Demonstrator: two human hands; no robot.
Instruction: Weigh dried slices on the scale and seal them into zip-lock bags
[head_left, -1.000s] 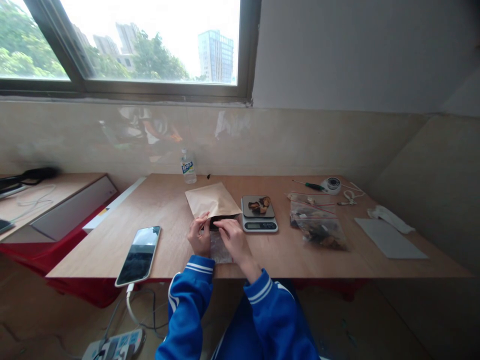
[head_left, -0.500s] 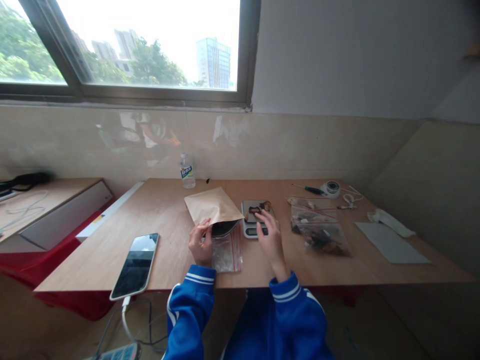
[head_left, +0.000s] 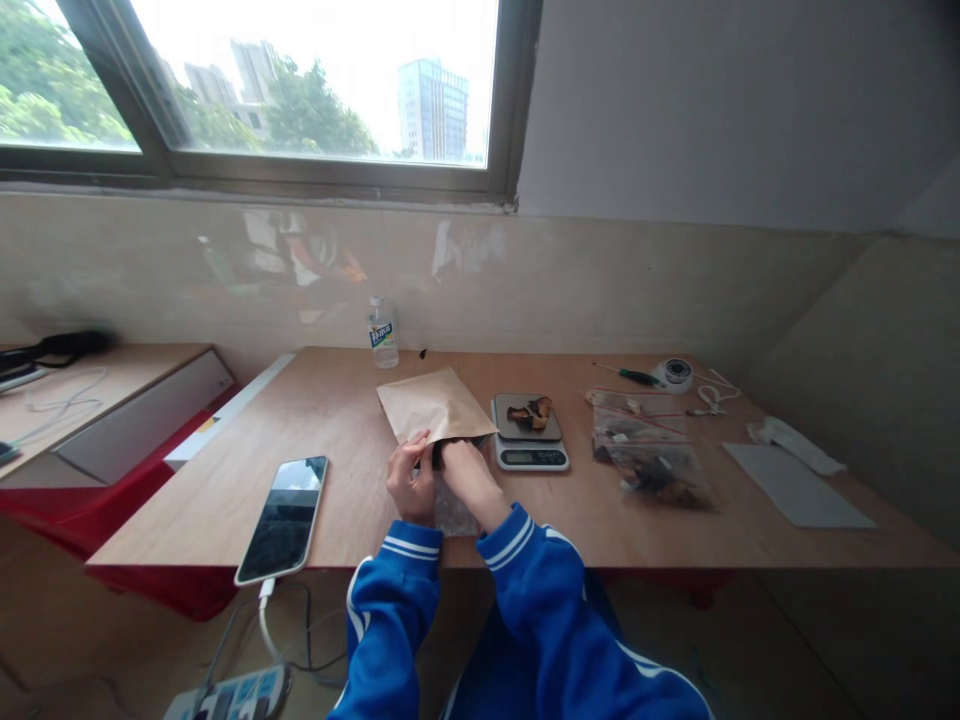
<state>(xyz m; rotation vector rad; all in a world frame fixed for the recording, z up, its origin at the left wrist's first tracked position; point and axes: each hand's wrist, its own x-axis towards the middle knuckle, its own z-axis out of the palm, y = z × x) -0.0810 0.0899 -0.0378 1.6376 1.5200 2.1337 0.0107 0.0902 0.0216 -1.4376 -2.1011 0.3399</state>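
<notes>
On the bottle [head_left: 383, 338], at the table's [head_left: 360, 510] far edge, a blue, white and green label carries bold lettering too blurred to read; the scale [head_left: 536, 444] has a lit display whose digits are too small to make out, and the brown paper bag [head_left: 431, 405] shows plain paper on its upper face. The bag lies left of the scale, its right corner just beside it, between the table's near and far edges. The widest stretch of bare wood runs leftward from the bag to the phone [head_left: 285, 520], whose lower end juts past the near edge. The bag's mouth faces the near edge, and its length appears to run back from there, leaning toward the far left corner. The left hand's [head_left: 412, 480] thumb and fingers are clamped on the mouth's left side; the right hand [head_left: 469, 475] reaches inside, its fingers hidden, so I cannot tell whether they are apart or together. Beneath the wrists a see-through pouch [head_left: 454, 512] lies toward the near edge. Brown pieces [head_left: 541, 411] sit on the scale; filled packets [head_left: 660, 470] lie to its right.
</notes>
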